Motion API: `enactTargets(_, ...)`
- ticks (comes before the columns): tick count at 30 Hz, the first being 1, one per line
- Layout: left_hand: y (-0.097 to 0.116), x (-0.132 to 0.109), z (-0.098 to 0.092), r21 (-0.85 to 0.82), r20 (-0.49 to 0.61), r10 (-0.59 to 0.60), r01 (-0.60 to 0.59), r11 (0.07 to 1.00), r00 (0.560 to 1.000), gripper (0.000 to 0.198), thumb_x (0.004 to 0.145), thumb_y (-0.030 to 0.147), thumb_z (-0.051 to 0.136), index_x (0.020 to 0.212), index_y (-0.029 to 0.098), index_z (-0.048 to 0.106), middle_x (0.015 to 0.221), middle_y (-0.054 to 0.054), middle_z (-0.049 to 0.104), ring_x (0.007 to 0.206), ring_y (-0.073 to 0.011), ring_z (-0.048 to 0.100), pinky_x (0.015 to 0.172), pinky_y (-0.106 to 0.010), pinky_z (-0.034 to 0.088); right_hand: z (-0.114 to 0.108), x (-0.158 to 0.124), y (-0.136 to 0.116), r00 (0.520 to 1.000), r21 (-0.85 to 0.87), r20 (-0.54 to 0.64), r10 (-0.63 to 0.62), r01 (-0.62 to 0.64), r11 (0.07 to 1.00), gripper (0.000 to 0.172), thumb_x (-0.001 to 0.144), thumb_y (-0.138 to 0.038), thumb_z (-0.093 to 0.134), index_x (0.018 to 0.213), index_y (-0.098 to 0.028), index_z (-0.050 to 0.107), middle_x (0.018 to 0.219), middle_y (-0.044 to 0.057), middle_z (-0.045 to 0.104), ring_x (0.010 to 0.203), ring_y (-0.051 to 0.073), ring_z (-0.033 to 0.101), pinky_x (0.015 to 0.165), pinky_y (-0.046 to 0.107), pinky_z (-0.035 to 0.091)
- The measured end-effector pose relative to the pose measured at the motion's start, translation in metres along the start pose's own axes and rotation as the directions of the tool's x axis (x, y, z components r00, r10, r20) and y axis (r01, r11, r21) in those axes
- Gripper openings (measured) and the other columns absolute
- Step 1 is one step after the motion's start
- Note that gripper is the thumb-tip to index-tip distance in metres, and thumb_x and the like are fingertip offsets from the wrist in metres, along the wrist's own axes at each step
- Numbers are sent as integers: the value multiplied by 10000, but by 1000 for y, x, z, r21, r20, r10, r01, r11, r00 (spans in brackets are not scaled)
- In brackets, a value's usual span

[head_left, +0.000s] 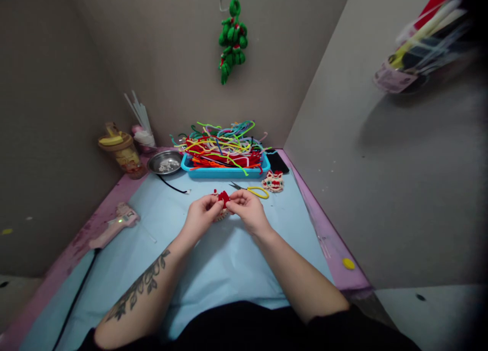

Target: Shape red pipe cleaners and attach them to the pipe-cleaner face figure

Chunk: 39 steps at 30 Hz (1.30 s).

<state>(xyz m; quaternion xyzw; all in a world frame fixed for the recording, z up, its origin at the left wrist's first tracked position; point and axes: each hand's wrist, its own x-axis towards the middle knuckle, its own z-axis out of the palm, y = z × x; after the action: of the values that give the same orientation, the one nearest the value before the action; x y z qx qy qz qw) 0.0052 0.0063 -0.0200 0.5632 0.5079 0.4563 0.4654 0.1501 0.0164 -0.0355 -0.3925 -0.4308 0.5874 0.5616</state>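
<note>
Between the fingertips of both hands is a small red and cream pipe-cleaner figure (pixel 223 198), largely covered by the fingers. My left hand (pixel 203 211) pinches its left side. From the right, the thumb and fingers of my right hand (pixel 248 209) close on it. Just beyond the right hand lie scissors (pixel 258 192) with yellow handles, their blades pointing left. A second red and cream pipe-cleaner piece (pixel 273 182) with green eye-like spots rests to the right of the scissors. A short black pipe cleaner (pixel 172 185) with a white tip lies beyond my left hand.
Behind the hands stands a blue tray (pixel 224 173) heaped with coloured pipe cleaners, beside a metal bowl (pixel 165 162) and a dark phone (pixel 278 162). A pink glue gun (pixel 116 228) with a black cord lies left. Green pipe-cleaner pieces (pixel 232 38) hang on the back wall.
</note>
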Motion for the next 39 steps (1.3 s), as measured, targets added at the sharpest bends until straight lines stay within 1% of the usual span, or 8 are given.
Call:
enactTargets(4, -3, 1, -1, -57, 58, -28, 31, 998, 998, 290, 745, 422, 662, 709, 135, 637, 582, 14, 581, 510, -94, 473, 486, -199, 346, 0, 0, 0, 999, -12, 0, -34, 34, 999, 211, 621, -224, 748, 764, -172, 602, 570, -54, 602, 509, 87, 535, 539, 223, 435)
enactTargets(7, -2, 2, -3, -95, 44, -21, 26, 995, 999, 319, 757, 453, 648, 755, 134, 655, 631, -5, 625, 525, -102, 499, 490, -203, 367, 0, 0, -2, 999, -32, 2, -33, 33, 999, 206, 612, -233, 746, 769, -171, 627, 579, -49, 599, 520, 93, 529, 548, 234, 441)
enactTargets(12, 2, 2, -3, 7, 8, 14, -14, 1000, 1000, 293, 781, 436, 611, 723, 150, 635, 634, 2, 614, 551, -112, 502, 510, -210, 371, 0, 0, -3, 999, -55, 42, 9, -7, 998, 194, 635, -307, 734, 742, -163, 661, 572, -30, 605, 500, 102, 513, 529, 250, 436)
enactTargets(16, 4, 1, -1, 68, 38, 37, -40, 997, 999, 266, 802, 414, 571, 708, 166, 596, 621, 18, 574, 554, -112, 478, 527, -213, 368, -2, 1, -1, 998, -104, 59, 14, -8, 995, 242, 693, -397, 702, 684, -169, 623, 537, -29, 572, 478, 97, 477, 480, 233, 390)
enactTargets(22, 5, 0, -2, 77, 112, 83, -92, 993, 990, 244, 816, 398, 543, 716, 176, 557, 654, 19, 551, 600, -122, 476, 567, -217, 379, -4, 1, -1, 991, -174, 133, 11, 12, 985, 253, 748, -404, 647, 659, -178, 576, 531, -41, 525, 481, 91, 445, 478, 222, 349)
enactTargets(27, 4, 0, -2, 16, 156, 58, -62, 998, 986, 259, 830, 412, 536, 728, 175, 534, 647, 25, 527, 578, -109, 453, 554, -213, 367, -3, 0, -4, 984, -174, 178, 11, 20, 985, 242, 763, -387, 631, 661, -179, 562, 554, -38, 527, 496, 92, 456, 489, 220, 363)
enactTargets(31, 3, -1, 0, -28, 159, 24, -20, 999, 987, 273, 830, 434, 536, 734, 179, 530, 612, 31, 514, 538, -106, 438, 525, -213, 356, -1, -2, -4, 984, -152, 178, 23, 4, 988, 253, 746, -402, 652, 664, -179, 567, 583, -29, 552, 513, 99, 485, 498, 226, 404)
enactTargets(39, 4, -2, 2, 49, 106, 51, -56, 997, 993, 246, 828, 394, 541, 719, 175, 558, 616, 23, 538, 551, -112, 465, 525, -215, 377, 1, -2, 1, 987, -105, 153, 58, -42, 994, 283, 709, -441, 690, 694, -181, 581, 607, -25, 582, 525, 106, 537, 494, 231, 457)
